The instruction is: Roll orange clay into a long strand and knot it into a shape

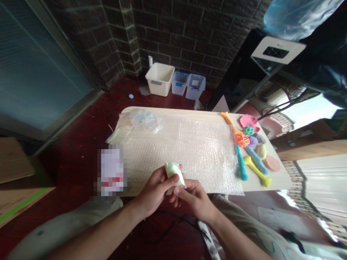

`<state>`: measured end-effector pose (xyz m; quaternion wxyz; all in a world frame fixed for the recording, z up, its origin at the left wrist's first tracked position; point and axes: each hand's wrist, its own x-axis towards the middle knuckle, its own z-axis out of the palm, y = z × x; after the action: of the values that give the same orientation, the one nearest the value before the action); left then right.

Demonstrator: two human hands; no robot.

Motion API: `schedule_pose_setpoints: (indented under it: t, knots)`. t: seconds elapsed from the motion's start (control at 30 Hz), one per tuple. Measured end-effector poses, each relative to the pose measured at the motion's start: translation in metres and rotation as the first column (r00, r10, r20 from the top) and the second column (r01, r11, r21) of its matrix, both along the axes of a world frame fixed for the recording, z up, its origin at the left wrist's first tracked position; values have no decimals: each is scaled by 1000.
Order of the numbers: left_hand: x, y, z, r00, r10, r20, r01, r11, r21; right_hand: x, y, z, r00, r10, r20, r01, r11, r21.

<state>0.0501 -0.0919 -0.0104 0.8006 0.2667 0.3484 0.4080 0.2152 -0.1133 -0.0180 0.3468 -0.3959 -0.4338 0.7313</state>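
Observation:
A small pale green packet (173, 170), seemingly in clear wrapping, is held above the near edge of the table. My left hand (155, 187) is closed around it, with the thumb across its front. At the packet's lower right end, my right hand (192, 196) is closed, thumb and fingers pinching its edge. Beneath both hands lies a sheet of bubble wrap (200, 148). Crumpled clear plastic bags (146, 121) rest at the table's far left corner.
Coloured clay-like pieces line the table's right side, among them a yellow bone shape (257, 171), a teal stick (240, 164) and a pink piece (248, 122). Plastic bins (159, 79) stand on the floor by the brick wall. A cardboard box (18, 180) is at left.

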Motion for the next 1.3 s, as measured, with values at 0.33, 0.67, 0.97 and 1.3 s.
schedule_pose_setpoints:
  t: [0.33,0.67,0.97,1.3]
  knots:
    - [-8,0,2,984,-58,-167,70,995,70,0,-8,-5,979,-27,204,-12,982,187]
    - [8,-12,-1,974,-121,-192,153,975,159,-3,-4,-3,994,-16,108,5,995,103]
    - [-2,-5,7,990,-140,-27,141,988,62,0,-9,1,987,160,30,-161,987,9]
    - [-5,-7,12,957,-8,-291,64,981,183,-13,-7,-3,995,57,79,-70,981,179]
